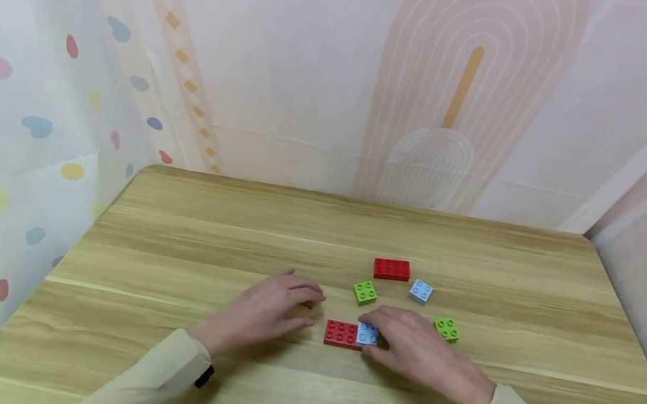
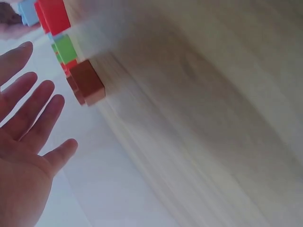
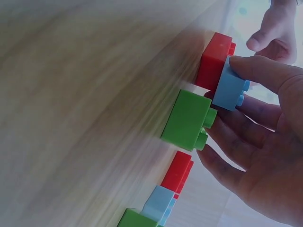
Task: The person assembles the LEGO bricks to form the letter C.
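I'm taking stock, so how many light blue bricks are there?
2: one light blue brick sits on the near red brick, pinched by the right hand; the other lies right of the far red brick. Others may be hidden.

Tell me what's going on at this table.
A person's right hand pinches a light blue brick on the right end of a red brick. The open left hand, holding nothing, is near the red brick's left end; a brown brick lies close by. A second red brick, a second light blue brick and two green bricks lie apart.
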### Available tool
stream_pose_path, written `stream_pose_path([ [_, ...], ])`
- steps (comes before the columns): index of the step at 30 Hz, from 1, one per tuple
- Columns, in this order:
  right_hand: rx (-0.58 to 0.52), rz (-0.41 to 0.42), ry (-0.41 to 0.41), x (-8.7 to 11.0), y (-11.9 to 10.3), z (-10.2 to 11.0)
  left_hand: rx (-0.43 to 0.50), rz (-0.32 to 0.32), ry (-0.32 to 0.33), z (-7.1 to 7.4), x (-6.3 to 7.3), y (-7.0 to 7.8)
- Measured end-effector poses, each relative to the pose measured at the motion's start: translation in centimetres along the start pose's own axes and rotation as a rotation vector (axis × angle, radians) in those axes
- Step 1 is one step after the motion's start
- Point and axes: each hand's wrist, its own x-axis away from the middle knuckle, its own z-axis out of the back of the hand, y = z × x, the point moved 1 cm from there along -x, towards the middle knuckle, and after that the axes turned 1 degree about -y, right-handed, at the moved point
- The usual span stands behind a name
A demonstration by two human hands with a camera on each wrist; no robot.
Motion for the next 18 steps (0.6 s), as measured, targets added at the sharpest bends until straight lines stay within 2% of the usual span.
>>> stream_pose_path([
  [7,0.015,0.010,0.014,0.2,0.2,0.0,0.082,0.084,0.010,0.4,-0.2,-1.1],
  [12,0.013,0.006,0.011,0.2,0.3,0.1,0.201,0.150,-0.036,0.4,-0.5,-1.9],
  [18,0.013,0.001,0.010,0.2,0.4,0.1,0.299,0.210,-0.093,0.2,-0.9,-2.9],
])
